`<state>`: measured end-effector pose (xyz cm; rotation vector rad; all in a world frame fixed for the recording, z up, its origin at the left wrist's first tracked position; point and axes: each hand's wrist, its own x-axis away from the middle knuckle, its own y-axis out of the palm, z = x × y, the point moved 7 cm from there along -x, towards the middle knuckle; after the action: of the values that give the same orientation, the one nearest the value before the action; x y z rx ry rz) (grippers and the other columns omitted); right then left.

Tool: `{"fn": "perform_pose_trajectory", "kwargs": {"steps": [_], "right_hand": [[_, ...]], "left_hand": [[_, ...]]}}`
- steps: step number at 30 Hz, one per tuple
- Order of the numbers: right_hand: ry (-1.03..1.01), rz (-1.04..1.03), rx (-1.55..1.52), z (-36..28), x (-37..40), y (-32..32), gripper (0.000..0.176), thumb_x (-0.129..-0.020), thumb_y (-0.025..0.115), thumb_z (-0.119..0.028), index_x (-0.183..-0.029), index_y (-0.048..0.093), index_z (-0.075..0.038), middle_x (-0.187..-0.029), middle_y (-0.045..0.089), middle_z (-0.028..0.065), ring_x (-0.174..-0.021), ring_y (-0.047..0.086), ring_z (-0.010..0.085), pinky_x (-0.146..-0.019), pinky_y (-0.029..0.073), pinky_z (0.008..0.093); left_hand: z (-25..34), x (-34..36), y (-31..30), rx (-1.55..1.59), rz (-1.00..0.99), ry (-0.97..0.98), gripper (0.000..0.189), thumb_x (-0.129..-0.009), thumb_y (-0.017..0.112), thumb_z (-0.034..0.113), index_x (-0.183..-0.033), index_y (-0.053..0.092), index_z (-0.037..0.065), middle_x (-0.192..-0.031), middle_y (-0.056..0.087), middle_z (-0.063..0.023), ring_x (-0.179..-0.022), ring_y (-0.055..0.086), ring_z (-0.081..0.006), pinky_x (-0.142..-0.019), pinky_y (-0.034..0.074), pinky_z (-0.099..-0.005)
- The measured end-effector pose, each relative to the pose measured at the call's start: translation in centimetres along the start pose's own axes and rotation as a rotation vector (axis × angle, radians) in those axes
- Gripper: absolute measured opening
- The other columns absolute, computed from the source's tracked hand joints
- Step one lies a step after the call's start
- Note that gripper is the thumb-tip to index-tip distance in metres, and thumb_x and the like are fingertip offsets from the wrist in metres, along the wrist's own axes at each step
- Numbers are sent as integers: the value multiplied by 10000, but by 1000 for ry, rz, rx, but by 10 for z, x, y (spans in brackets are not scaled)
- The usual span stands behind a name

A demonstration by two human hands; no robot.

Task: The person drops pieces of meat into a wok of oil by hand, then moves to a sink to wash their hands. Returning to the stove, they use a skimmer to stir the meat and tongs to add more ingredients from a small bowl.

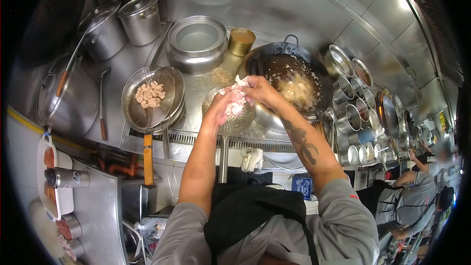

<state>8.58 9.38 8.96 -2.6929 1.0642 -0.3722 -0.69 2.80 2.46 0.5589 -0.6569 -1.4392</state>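
My left hand (216, 112) is closed around a clump of pale pink raw meat pieces (234, 102) that look coated in white flour. The fingers of my right hand (261, 91) pinch the upper part of the same clump. Both hands are above a perforated metal strainer (240, 125), whose handle points toward me. Right of my hands, a dark wok (321, 83) holds bubbling oil with light pieces frying (296, 91). To the left, browned pieces (150, 94) lie in a wire mesh skimmer (171, 91) with a wooden handle (148, 162).
A wide steel pot (196, 64) and a tin can (241, 44) stand behind my hands. Lidded pots (141, 22) are at the left, beside a ladle (102, 113). Several steel containers (348, 118) crowd the right side. Other people (409, 201) are farther right.
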Motion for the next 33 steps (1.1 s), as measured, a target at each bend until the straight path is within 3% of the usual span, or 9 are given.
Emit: {"fn": "perform_pose_trajectory", "kwargs": {"steps": [4, 7, 15, 18, 22, 25, 27, 31, 33], "right_hand": [[-3, 22, -95, 17, -5, 1, 98, -885, 566, -89, -922, 599, -5, -722, 597, 15, -558, 530, 76, -472, 432, 219], [-41, 50, -163, 17, -1, -1, 99, -891, 549, -84, -939, 585, -5, -713, 590, 15, -553, 534, 82, -459, 436, 226], [-22, 162, -532, 14, 7, 7, 114, -902, 491, -45, -977, 573, -21, -710, 574, 17, -520, 502, 83, -428, 426, 233], [-207, 150, -446, 13, 6, 5, 124, -910, 493, -61, -998, 571, -23, -707, 568, 5, -529, 504, 79, -439, 433, 231], [-233, 167, -56, 17, 2, -6, 130, -913, 497, -82, -1001, 568, -18, -718, 575, -4, -557, 518, 69, -464, 441, 225], [-211, 117, 91, 21, -1, -8, 121, -905, 516, -105, -971, 570, -19, -725, 580, -3, -571, 523, 64, -482, 446, 223], [-115, 57, 155, 24, 1, -13, 118, -897, 532, -122, -945, 571, -22, -728, 582, 0, -574, 524, 64, -496, 450, 225], [-151, -6, 114, 14, 8, -11, 137, -842, 585, -115, -846, 568, 20, -656, 581, 63, -541, 559, 121, -479, 474, 291], [-144, -27, 157, 9, 11, -9, 154, -839, 593, -125, -849, 569, 26, -650, 579, 72, -540, 570, 136, -484, 486, 300]], "left_hand": [[6, 4, 3, -244, 105, 55, 227, -871, 569, 127, -1062, 594, 7, -924, 658, -84, -797, 650, -160, -671, 533, -268], [-2, -7, -15, -303, 147, 53, 276, -881, 518, 131, -1120, 561, 0, -937, 653, -97, -781, 649, -184, -683, 534, -297], [-4, -4, -5, 170, -25, 87, 276, -878, 510, 99, -1129, 558, -6, -975, 650, -104, -835, 651, -205, -735, 546, -326], [-7, -5, -9, 11, 56, 21, 278, -856, 567, 80, -1121, 569, -4, -974, 652, -100, -831, 649, -199, -728, 543, -317], [-7, -3, -3, -287, 60, 68, 290, -816, 651, 63, -1093, 593, -2, -957, 656, -86, -816, 642, -169, -692, 531, -288], [-10, -5, -16, -437, 277, 16, 285, -813, 670, 81, -1078, 602, -1, -932, 658, -71, -800, 634, -139, -652, 517, -267], [-17, -7, -24, -368, 264, -23, 277, -812, 675, 92, -1066, 608, 3, -921, 657, -63, -781, 632, -134, -632, 512, -262], [-17, -4, -15, -398, 130, 8, 252, -812, 675, 96, -1042, 618, 8, -883, 656, -54, -727, 625, -124, -583, 499, -253], [-16, -2, -13, -415, 203, -15, 231, -816, 669, 96, -1026, 624, 10, -870, 656, -51, -709, 622, -121, -568, 494, -251]]}}
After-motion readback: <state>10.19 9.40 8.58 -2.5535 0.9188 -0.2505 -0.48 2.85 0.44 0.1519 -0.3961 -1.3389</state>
